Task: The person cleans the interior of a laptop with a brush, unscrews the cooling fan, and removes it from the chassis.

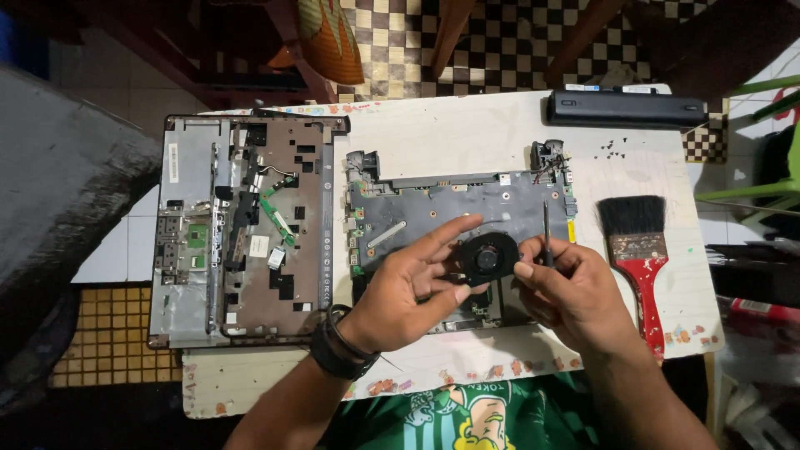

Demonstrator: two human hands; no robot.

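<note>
Fan (489, 257), round and black, sits pinched between your left hand (410, 287) fingertips and right hand (575, 292) thumb, just above the grey motherboard (467, 204). Your right fingers also clamp a thin screwdriver (547, 229), upright just beside the fan. Red-handled brush (640, 258) lies right of your right knuckles.

Round black fan (490, 255) over motherboard (433, 208)

A makeshift home repair corner rather than a fitted workshop — a small white tabletop (467, 125) with paint-flecked, worn edges stands on tiled floor (108, 333), with a checkered cloth (392, 42) and wooden chair legs (450, 33) beyond its far edge. A stripped laptop base (242, 225), a bare motherboard (458, 204), a battery pack (625, 108) and a red-handled paintbrush (637, 250) lie spread across it — hobby-style electronics work.
</note>
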